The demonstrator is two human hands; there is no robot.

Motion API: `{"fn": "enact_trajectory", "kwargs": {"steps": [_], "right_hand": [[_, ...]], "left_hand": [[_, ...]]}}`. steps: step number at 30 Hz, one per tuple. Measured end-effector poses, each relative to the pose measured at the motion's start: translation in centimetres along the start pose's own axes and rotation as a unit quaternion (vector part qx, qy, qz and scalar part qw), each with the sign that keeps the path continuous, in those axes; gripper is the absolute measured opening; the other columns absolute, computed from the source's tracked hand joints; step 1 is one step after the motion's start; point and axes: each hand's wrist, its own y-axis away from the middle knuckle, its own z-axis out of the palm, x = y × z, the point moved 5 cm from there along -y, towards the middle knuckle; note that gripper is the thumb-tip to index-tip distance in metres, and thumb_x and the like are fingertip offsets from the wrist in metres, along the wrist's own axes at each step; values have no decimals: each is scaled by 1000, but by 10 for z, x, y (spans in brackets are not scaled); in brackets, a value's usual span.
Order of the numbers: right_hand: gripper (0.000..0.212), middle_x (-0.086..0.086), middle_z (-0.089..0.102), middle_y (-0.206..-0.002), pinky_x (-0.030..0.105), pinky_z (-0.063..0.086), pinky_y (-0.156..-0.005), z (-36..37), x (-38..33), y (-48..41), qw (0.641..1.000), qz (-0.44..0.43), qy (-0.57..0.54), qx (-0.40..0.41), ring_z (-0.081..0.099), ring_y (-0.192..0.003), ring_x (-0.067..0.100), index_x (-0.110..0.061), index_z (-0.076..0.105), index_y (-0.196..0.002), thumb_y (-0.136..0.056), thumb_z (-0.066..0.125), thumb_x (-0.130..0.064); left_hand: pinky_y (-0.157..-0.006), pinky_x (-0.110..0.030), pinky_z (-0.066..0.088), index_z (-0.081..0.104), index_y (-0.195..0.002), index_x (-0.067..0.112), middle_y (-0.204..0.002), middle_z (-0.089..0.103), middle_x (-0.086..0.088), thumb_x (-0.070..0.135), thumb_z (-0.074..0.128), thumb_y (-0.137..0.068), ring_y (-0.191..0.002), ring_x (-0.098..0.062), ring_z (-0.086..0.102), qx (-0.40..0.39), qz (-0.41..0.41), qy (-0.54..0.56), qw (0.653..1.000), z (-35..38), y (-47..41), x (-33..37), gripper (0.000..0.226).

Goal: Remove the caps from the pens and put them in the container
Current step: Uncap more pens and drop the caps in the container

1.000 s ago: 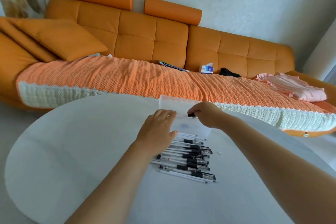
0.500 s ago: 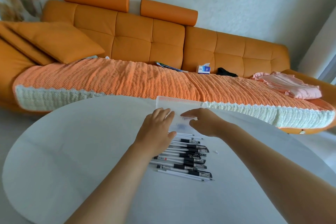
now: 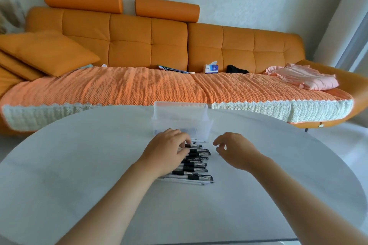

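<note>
A clear plastic container stands on the white table, just beyond a pile of several black-and-white pens. Some pens have black caps at their right ends. My left hand rests on the left part of the pile, its bent fingertips touching the top pens. My right hand hovers just right of the pile. Its fingers are loosely curled and hold nothing. The container's contents are hard to make out through its cloudy wall.
An orange sofa with a woven throw runs behind the table. On it lie a tissue box, pink clothes and a cushion. The table's curved far edge passes right behind the container.
My right hand has drawn back from over the container to the right of the pens, and the small black cap it pinched is gone from its fingers. My left hand stays on the pile.
</note>
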Motion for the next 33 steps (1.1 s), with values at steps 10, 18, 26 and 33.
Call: {"fn": "enact_trajectory", "kwargs": {"steps": [10, 18, 26, 33], "right_hand": [[18, -2, 64, -102, 35, 55, -75, 13, 12, 12, 1000, 23, 8, -2, 62, -90, 21, -21, 72, -97, -94, 55, -22], [7, -14, 69, -92, 21, 51, -70, -4, 2, 38, 994, -48, -93, -14, 60, -78, 0, -31, 73, -93, -90, 67, -29], [9, -16, 70, -78, 20, 53, -63, 5, -2, 58, 984, -61, -118, -120, 63, -74, 0, -33, 77, -78, -77, 80, -25], [4, -17, 70, -79, 18, 51, -65, 8, -1, 65, 987, -46, -109, -108, 64, -77, 1, -34, 77, -79, -76, 79, -35]], "left_hand": [[-64, -14, 39, 59, -84, 35, -81, 58, 19, 45, 69, -79, -79, 4, 52, -92, -11, 27, 995, 13, 23, 26, 15], [-76, -24, 46, 62, -89, 38, -87, 55, 21, 49, 69, -78, -89, 3, 48, -110, 23, 13, 994, 18, 39, 31, 17], [-75, -27, 47, 63, -86, 38, -84, 55, 19, 42, 67, -83, -90, 2, 47, -106, 28, 8, 994, 22, 40, 33, 6], [-74, -27, 46, 65, -87, 34, -84, 57, 17, 39, 68, -83, -90, 1, 47, -100, 21, 16, 995, 21, 38, 35, 7]]}}
